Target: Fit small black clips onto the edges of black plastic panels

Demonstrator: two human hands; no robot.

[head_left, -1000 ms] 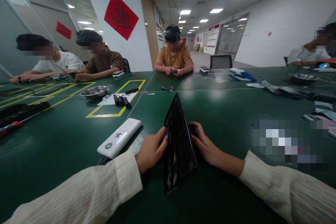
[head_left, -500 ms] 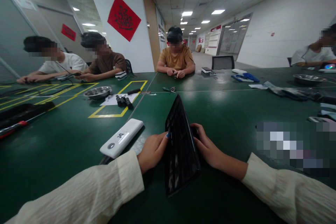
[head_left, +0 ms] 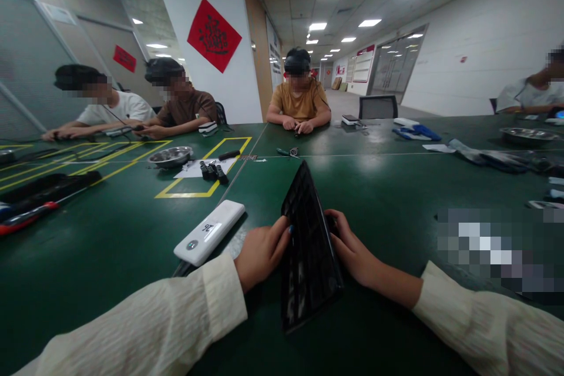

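A thin, glossy black panel (head_left: pixel 308 252) with a grid pattern on its face stands on edge between my hands, leaning to one side. On its right, my right hand (head_left: pixel 352 247) grips the panel from behind; some of those fingers are hidden. From the left, my left hand (head_left: pixel 264 249) reaches to the gridded face with thumb and fingers pinched together. A small blue spot (head_left: pixel 291 229) shows at those fingertips, too small to name. Left of that hand lies a white power bank (head_left: pixel 210 232) marked 26.
Metal bowls (head_left: pixel 171 157) (head_left: pixel 529 136), black parts (head_left: pixel 214 172) on paper and pliers (head_left: pixel 287 152) lie further back on the green table (head_left: pixel 374 188). A red-handled tool (head_left: pixel 29 218) is far left. Blue-grey gloves (head_left: pixel 487 155) lie right. Several people sit around, one opposite (head_left: pixel 299 100).
The view has shifted slightly, so everything sits a little further right and lower. My left fingers have closed in towards the thumb against the panel's face. My right hand keeps its hold.
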